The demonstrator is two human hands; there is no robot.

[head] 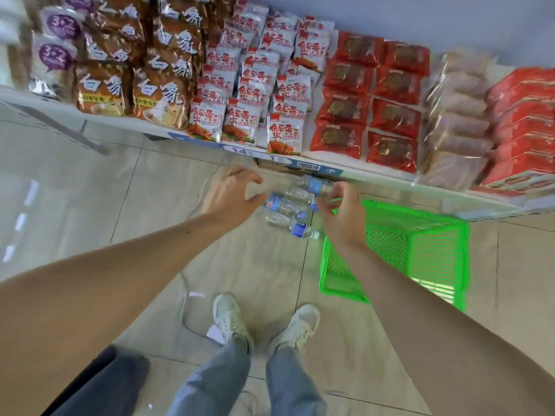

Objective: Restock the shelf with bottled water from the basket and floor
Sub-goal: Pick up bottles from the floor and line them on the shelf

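Three clear water bottles with blue labels are in view below the shelf edge (390,178). My right hand (341,216) grips the upper bottle (312,185) near its cap end. A second bottle (283,202) and a third (289,225) lie on the tiled floor just left of that hand. My left hand (231,192) hovers over them with fingers spread and holds nothing. The green plastic basket (420,259) stands on the floor to the right, its visible inside showing no bottles.
The shelf above carries noodle packs (156,82), crab-print snack bags (255,94), red packets (375,106) and red boxes (525,127). My two feet in white shoes (264,322) stand on the tiles. A thin cable (184,310) lies on the floor by my left foot.
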